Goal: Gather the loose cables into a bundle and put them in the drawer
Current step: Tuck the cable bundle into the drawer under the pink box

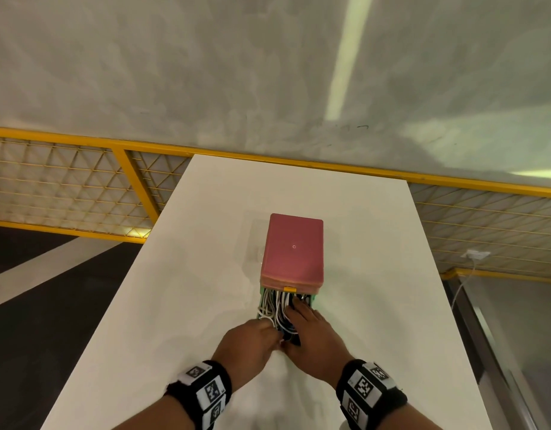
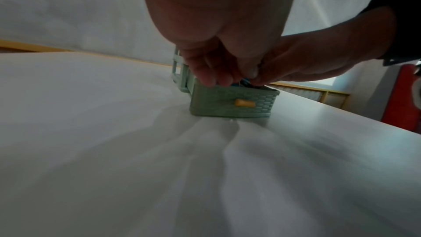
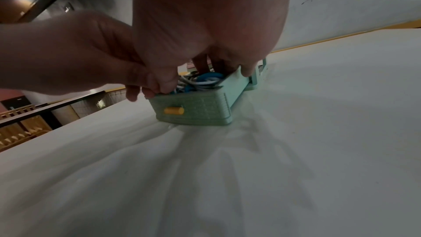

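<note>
The drawer (image 3: 193,113) looks like matt mint-green plastic, and its front is moulded with a woven, basket-like relief. Its small knob (image 3: 173,110) is smooth yellow plastic. The cabinet top (image 1: 294,246) is a pink plastic with a dull, even finish. The cables (image 3: 205,82) have smooth white and blue plastic coats. The tabletop (image 1: 206,274) is white, smooth and matt. The fence (image 1: 66,175) behind looks like yellow-painted metal mesh.

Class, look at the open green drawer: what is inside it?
Inside the green drawer lie white and blue cables. Both hands cover part of them, so the drawer's floor and any other contents stay hidden.
</note>
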The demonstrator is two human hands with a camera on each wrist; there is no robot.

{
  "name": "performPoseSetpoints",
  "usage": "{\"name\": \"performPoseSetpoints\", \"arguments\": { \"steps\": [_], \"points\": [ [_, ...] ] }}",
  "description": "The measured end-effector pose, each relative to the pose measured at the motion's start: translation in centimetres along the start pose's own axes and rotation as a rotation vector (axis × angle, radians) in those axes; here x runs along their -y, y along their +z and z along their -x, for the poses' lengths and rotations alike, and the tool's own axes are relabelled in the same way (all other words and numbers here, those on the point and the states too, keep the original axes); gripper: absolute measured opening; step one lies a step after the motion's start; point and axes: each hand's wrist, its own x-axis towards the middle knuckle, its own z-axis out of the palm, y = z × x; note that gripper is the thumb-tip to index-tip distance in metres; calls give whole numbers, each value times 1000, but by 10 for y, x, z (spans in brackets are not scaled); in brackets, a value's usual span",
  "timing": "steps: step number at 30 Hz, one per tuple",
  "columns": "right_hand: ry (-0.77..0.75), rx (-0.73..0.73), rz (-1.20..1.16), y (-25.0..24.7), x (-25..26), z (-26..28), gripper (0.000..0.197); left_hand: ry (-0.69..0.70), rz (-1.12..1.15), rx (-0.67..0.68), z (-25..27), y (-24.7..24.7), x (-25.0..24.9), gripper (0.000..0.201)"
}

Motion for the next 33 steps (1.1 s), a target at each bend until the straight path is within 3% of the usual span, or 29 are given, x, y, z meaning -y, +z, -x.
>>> {"name": "performPoseSetpoints", "arguments": {
  "steps": [3, 7, 10, 13, 16, 19, 22, 27, 29, 33],
  "points": [
    [-13, 18, -53, -3, -1, 4, 59, -35, -106, -19, -19, -4, -12, 9],
    [-55, -20, -31, -3, -5, 2, 43, -171, 133, -139, -23, -3, -12, 25],
    [-44, -46, 64, 1, -3, 2, 50, -244, 181, -160, -17, 0, -3, 25],
    [-16, -41, 133, 8, -1, 8, 59, -152, 117, -144, -12, 7, 1, 19],
    [-29, -10, 157, 16, -4, 15, 75, 8, -32, -117, 1, 16, 6, 28],
    [-40, -40, 199, 18, -4, 17, 74, 119, -103, -126, 9, 14, 12, 30],
    [-67, -110, 210, 19, -2, 16, 68, 70, -91, -181, -1, 8, 9, 17],
    [-77, -142, 224, 16, -2, 17, 62, -91, 66, -272, -7, 12, 3, 25],
    [-88, -154, 239, 17, -2, 15, 59, -110, 19, -303, -9, 11, 6, 28],
    [-91, -176, 337, 18, -5, 16, 62, -60, -49, -308, -13, 13, 10, 16]
  ]
}}
